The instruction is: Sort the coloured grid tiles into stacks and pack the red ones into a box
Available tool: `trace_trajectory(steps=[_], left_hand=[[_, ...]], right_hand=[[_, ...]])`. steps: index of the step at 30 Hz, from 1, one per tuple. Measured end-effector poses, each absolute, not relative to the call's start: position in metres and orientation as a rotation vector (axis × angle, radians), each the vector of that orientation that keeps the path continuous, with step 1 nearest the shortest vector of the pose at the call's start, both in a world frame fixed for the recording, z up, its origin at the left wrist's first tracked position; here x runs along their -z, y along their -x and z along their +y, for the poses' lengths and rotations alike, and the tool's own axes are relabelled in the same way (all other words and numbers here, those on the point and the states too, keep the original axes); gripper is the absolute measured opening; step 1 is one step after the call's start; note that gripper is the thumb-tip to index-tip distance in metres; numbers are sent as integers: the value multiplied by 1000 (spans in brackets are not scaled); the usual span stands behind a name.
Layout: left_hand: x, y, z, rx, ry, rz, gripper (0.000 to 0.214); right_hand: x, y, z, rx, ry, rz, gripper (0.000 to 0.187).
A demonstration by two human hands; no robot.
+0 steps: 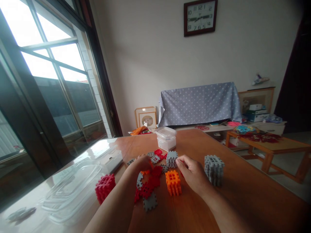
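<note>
My left hand (143, 162) reaches into a loose pile of red interlocking plastic tiles (154, 179) and grey ones. Its fingers curl downward over an orange tile (145, 172); the fingertips are mostly hidden. My right hand (191, 166) is closed, thumb and forefinger together, beside the right edge of a stack of grey notched tiles (172, 158). Whether anything sits in that pinch is hidden. Between my forearms stands an orange stack (173, 183). Another grey stack (214, 170) stands right of my right hand, and a dark red stack (105, 187) left of my left forearm.
A lidded clear container (166, 138) stands behind the pile. On the left lie a large clear plastic box (73, 184), a white box (111, 161) and a small clear packet (20, 214). The wooden table (245, 194) has its right edge beyond the grey stack.
</note>
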State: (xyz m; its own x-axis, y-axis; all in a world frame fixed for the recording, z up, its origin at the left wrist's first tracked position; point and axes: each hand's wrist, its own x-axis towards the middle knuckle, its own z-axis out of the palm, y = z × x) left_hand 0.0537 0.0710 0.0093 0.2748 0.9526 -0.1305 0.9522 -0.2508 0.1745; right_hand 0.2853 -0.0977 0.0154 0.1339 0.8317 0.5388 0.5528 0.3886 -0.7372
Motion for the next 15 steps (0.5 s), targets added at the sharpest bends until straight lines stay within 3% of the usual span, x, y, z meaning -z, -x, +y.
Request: trace_trajectory(steps=[15], left_hand=[[4,-47,62,-121,-2214,1883,24]], right_hand=[[-15,-285,-98,-327,1286,-1558,32]])
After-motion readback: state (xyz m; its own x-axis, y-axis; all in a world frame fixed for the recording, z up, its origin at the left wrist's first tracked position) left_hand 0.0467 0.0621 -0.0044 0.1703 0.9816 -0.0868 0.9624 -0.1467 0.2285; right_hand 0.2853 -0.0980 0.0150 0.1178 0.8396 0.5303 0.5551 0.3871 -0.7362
